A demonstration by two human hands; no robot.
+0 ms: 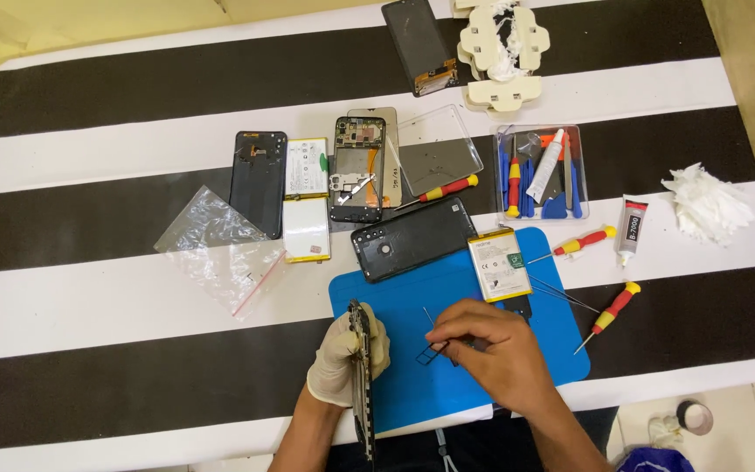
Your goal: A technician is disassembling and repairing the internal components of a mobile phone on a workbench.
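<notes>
My left hand (pixel 344 357), in a pale glove, grips an opened phone frame (pixel 361 376) held on edge over the near left part of a blue work mat (pixel 395 297). My bare right hand (pixel 493 351) pinches a thin metal pin next to a small dark card tray (pixel 431 352) lying on the mat. A black phone back cover (pixel 412 238) and a white phone battery (pixel 500 264) rest on the mat's far side.
On the black-and-white striped cloth lie another disassembled phone (pixel 359 168), batteries (pixel 306 199), a black cover (pixel 258 182), clear plastic bags (pixel 216 245), a tool tray (pixel 542 170), red-yellow screwdrivers (pixel 609 310), a glue tube (pixel 629 229), crumpled tissue (pixel 707 204) and a screen panel (pixel 419 44).
</notes>
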